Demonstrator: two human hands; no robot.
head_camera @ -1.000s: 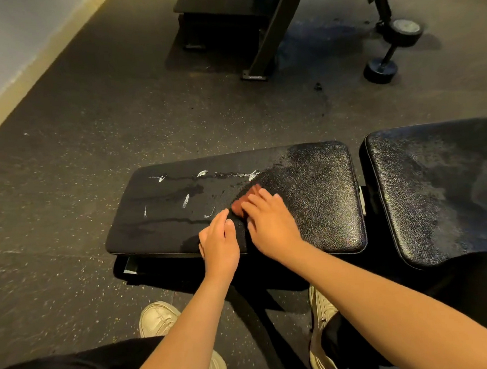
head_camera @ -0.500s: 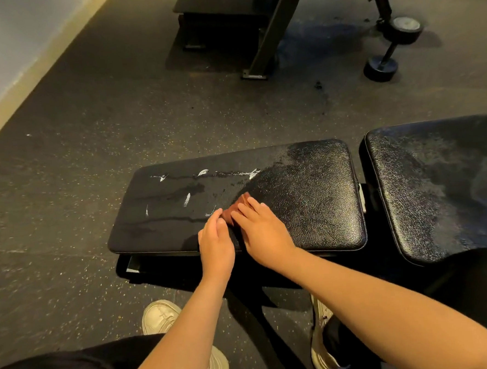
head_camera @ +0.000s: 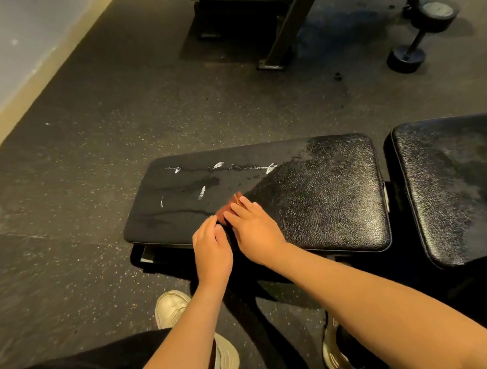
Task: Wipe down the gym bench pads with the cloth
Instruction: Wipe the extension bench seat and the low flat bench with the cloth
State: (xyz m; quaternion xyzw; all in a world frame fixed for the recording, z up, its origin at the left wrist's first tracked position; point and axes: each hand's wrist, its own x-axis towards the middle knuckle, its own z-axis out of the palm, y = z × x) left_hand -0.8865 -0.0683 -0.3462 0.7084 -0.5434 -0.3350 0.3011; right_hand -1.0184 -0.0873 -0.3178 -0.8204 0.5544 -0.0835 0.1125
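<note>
A black bench pad (head_camera: 323, 196) lies across the middle of the view, wet and shiny on its right part, dull with white streaks on its left. A small reddish-brown cloth (head_camera: 229, 208) lies on the pad near its front edge. My right hand (head_camera: 255, 232) presses flat on the cloth with straight fingers, covering most of it. My left hand (head_camera: 212, 250) rests on the pad's front edge just left of the cloth, fingers straight and touching the pad. A second black pad (head_camera: 453, 188) sits to the right, across a narrow gap.
Speckled rubber floor surrounds the bench. My shoes (head_camera: 173, 308) stand under the pad's front edge. A dark bench frame (head_camera: 281, 30) stands at the back, a dumbbell (head_camera: 416, 39) at the back right. A wall with a pale skirting (head_camera: 44, 71) runs along the left.
My right hand has slid the cloth left and toward the front edge across the pad. The left hand stayed on the front edge.
</note>
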